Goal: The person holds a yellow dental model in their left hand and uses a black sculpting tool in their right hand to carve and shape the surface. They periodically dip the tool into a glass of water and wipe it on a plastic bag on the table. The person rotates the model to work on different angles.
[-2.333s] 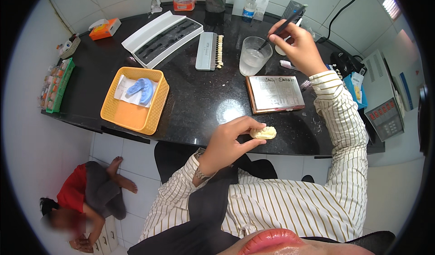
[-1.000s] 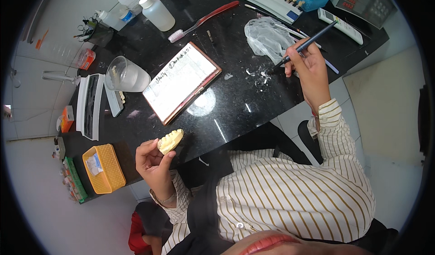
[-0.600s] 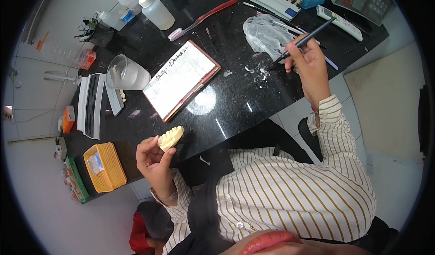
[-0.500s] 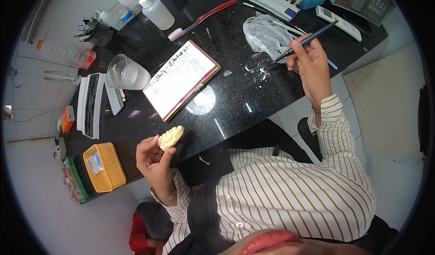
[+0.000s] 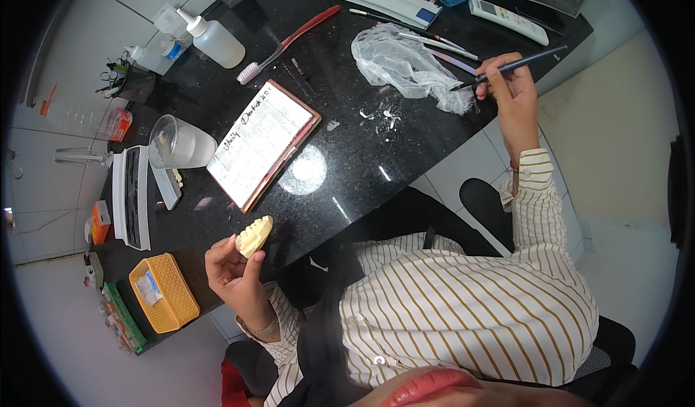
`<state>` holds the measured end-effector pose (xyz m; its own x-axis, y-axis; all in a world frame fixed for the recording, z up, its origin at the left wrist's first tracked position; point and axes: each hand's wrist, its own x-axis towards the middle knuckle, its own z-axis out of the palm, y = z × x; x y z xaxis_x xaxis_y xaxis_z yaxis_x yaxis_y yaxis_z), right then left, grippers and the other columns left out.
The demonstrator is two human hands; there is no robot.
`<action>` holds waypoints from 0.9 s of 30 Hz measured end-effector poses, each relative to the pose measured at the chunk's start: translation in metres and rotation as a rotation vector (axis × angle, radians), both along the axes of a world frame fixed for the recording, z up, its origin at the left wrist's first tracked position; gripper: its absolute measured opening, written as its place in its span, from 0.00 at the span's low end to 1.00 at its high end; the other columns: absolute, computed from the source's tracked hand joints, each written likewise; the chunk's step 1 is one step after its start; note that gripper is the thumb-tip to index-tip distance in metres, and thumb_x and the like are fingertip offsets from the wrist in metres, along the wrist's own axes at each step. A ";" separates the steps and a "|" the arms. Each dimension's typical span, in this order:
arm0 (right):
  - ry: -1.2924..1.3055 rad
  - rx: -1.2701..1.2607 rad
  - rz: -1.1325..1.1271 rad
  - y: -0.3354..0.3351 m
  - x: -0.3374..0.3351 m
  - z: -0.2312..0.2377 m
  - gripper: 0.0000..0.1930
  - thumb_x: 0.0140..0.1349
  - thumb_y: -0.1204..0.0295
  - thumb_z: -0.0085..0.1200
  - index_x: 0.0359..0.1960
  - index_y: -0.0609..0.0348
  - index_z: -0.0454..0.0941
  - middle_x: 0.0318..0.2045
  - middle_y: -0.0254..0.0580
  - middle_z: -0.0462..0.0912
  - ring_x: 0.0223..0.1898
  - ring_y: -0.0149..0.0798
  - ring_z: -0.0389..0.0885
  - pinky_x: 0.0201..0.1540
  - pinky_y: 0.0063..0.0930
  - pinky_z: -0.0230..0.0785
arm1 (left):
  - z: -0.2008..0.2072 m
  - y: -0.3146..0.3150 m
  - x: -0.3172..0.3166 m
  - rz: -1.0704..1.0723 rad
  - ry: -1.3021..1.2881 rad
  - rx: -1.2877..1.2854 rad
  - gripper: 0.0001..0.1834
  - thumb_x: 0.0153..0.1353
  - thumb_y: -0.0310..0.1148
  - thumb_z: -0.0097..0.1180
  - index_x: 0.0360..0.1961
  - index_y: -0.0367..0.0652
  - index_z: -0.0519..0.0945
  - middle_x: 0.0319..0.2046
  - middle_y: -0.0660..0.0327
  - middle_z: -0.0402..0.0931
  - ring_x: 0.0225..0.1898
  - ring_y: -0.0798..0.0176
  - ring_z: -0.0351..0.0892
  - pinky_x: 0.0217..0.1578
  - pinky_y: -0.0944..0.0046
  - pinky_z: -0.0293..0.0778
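While the left hand [image 5: 235, 273] grips a pale yellow dental cast [image 5: 255, 235] between thumb and fingertips, it holds the cast raised just off the near edge of the black counter [image 5: 347, 161], teeth side turned up and away from the palm. The right hand [image 5: 510, 88] is closed around a thin dark brush [image 5: 507, 67] in a pen-style grasp; the tip points toward the person's left and sits at the edge of a crumpled clear plastic bag [image 5: 405, 63]. The two hands are well apart. Between them, nearer the left hand, a framed slab with handwriting [image 5: 262, 143] lies flat on the counter. Beyond the left hand stands a clear plastic cup [image 5: 179, 143], with a white tray [image 5: 130, 197] beside it and a yellow basket [image 5: 163, 293] further to the left. Small white fragments [image 5: 380, 115] lie scattered on the counter near the bag. Beyond the slab lie a red toothbrush [image 5: 286, 41] and a white squeeze bottle [image 5: 210, 39].
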<state>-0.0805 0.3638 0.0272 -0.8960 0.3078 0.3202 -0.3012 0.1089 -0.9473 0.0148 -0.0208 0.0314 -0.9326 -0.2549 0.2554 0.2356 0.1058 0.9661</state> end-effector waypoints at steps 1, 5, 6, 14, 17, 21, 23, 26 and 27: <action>0.024 -0.006 -0.022 0.001 0.000 0.000 0.03 0.62 0.74 0.46 0.33 0.59 0.67 0.31 0.38 0.75 0.26 0.25 0.73 0.31 0.18 0.67 | 0.000 0.000 0.000 -0.003 -0.001 0.007 0.20 0.42 0.12 0.60 0.38 0.35 0.70 0.38 0.58 0.68 0.42 0.63 0.74 0.43 0.68 0.72; -0.033 -0.136 -0.010 -0.005 -0.003 0.009 0.03 0.61 0.74 0.46 0.34 0.60 0.68 0.32 0.40 0.75 0.28 0.26 0.73 0.34 0.20 0.68 | -0.002 -0.001 -0.001 -0.014 0.002 0.021 0.20 0.42 0.12 0.59 0.38 0.34 0.70 0.38 0.58 0.68 0.42 0.63 0.74 0.44 0.68 0.72; -0.071 -0.129 0.028 -0.004 -0.004 0.008 0.04 0.61 0.75 0.47 0.35 0.61 0.68 0.33 0.40 0.75 0.29 0.26 0.74 0.35 0.20 0.68 | -0.002 -0.002 0.000 -0.014 0.001 0.025 0.20 0.42 0.12 0.59 0.38 0.34 0.70 0.38 0.58 0.68 0.42 0.63 0.74 0.44 0.67 0.72; -0.089 -0.145 0.008 0.007 -0.001 0.010 0.03 0.59 0.77 0.47 0.34 0.61 0.68 0.34 0.41 0.74 0.31 0.27 0.72 0.37 0.21 0.66 | 0.000 0.001 0.001 0.013 -0.021 0.014 0.19 0.42 0.13 0.59 0.38 0.35 0.71 0.38 0.58 0.68 0.42 0.63 0.74 0.44 0.68 0.72; -0.094 -0.115 -0.010 0.008 0.000 0.007 0.03 0.59 0.77 0.48 0.33 0.61 0.68 0.32 0.41 0.75 0.29 0.27 0.74 0.34 0.20 0.68 | 0.001 0.003 -0.001 0.019 -0.027 0.010 0.19 0.43 0.13 0.60 0.38 0.35 0.71 0.38 0.59 0.68 0.42 0.64 0.74 0.43 0.68 0.71; -0.071 -0.137 -0.111 0.009 -0.001 0.001 0.04 0.60 0.74 0.48 0.33 0.60 0.66 0.31 0.41 0.75 0.27 0.27 0.74 0.30 0.19 0.67 | -0.002 0.003 0.000 0.044 -0.022 -0.016 0.19 0.43 0.14 0.59 0.38 0.35 0.71 0.38 0.59 0.68 0.42 0.64 0.74 0.44 0.69 0.71; -0.070 -0.178 -0.109 0.008 -0.002 0.003 0.05 0.60 0.73 0.48 0.33 0.59 0.65 0.31 0.41 0.75 0.26 0.27 0.74 0.29 0.19 0.67 | -0.004 0.002 0.000 0.039 -0.011 -0.016 0.19 0.43 0.14 0.59 0.38 0.35 0.71 0.38 0.59 0.69 0.42 0.64 0.74 0.44 0.69 0.70; -0.098 -0.163 -0.010 0.007 -0.004 0.005 0.07 0.61 0.73 0.48 0.34 0.57 0.63 0.30 0.43 0.76 0.25 0.27 0.74 0.28 0.19 0.66 | -0.004 0.001 0.000 0.032 -0.004 -0.028 0.19 0.44 0.14 0.59 0.39 0.35 0.71 0.39 0.58 0.69 0.42 0.64 0.74 0.44 0.69 0.70; -0.114 -0.104 0.003 0.007 -0.006 0.005 0.07 0.61 0.73 0.48 0.34 0.57 0.63 0.30 0.43 0.76 0.25 0.27 0.74 0.28 0.19 0.66 | -0.004 0.000 0.000 0.031 -0.004 -0.032 0.19 0.44 0.14 0.59 0.39 0.35 0.71 0.39 0.58 0.69 0.42 0.64 0.74 0.45 0.68 0.70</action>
